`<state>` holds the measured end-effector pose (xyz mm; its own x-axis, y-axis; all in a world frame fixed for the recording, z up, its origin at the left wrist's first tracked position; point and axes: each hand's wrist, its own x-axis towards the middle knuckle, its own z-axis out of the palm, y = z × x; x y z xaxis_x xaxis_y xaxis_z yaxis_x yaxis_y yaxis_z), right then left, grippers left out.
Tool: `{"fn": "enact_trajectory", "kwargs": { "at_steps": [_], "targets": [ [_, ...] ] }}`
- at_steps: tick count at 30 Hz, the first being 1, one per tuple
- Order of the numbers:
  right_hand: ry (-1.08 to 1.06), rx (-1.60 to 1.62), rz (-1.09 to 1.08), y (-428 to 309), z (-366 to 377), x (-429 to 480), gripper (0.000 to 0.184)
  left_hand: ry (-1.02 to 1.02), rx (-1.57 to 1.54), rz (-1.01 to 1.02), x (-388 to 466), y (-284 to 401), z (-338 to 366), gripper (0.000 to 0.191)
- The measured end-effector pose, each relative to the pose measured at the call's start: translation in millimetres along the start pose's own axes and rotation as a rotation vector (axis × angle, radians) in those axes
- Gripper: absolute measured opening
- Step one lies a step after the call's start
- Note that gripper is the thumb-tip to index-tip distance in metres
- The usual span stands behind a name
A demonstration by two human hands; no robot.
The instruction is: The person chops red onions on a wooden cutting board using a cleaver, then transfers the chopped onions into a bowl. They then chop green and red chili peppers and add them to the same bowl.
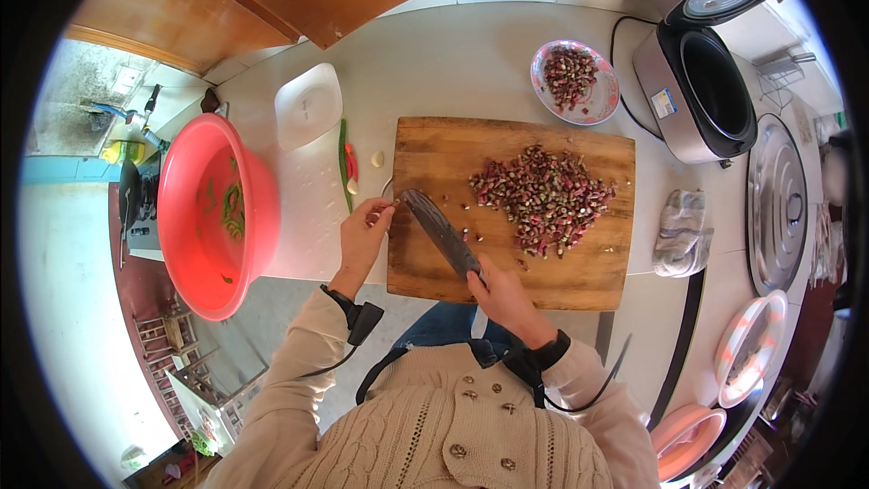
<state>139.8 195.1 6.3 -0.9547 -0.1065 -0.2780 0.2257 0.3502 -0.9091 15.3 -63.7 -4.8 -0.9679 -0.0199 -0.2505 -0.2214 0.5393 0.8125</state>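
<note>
My right hand (506,299) grips a kitchen knife (438,227) by its handle. The blade slants across the left part of a wooden cutting board (428,272), its tip close to the board's left edge. Beside that tip, my left hand (363,234) has its thumb and fingertips drawn together; whether a small piece is pinched there is too small to tell. A heap of chopped reddish-purple and green vegetable pieces (546,200) covers the right half of the board, with a few stray bits near the blade.
Left on the counter are a pink basin (265,217) holding green peppers (233,210), a white plastic dish (309,105), a long green pepper (343,156), red chilli (351,161) and garlic cloves (377,159). A patterned plate (604,98), open rice cooker (669,102), folded cloth (682,234) and metal lid (767,204) stand right.
</note>
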Motion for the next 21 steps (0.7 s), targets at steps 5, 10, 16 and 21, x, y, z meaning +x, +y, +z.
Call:
{"fn": "enact_trajectory", "kwargs": {
  "at_steps": [5,10,16,21],
  "targets": [
    [0.092,-0.042,0.003,1.4,2.8,1.1,0.020,-0.024,-0.022,0.042,-2.9,-11.1,4.5,0.020],
    [0.218,-0.141,0.044,7.1,-13.3,-10.0,0.026,-0.106,0.016,0.060,-9.3,-0.8,25.0,0.019],
    [0.343,-0.231,0.118,10.2,-33.9,-23.8,0.025,-0.135,0.134,0.350,-12.4,27.2,78.2,0.016],
    [0.295,-0.257,0.151,-1.1,-42.4,-31.7,0.023,-0.022,0.380,0.631,-4.6,32.5,100.7,0.012]
  ]
}}
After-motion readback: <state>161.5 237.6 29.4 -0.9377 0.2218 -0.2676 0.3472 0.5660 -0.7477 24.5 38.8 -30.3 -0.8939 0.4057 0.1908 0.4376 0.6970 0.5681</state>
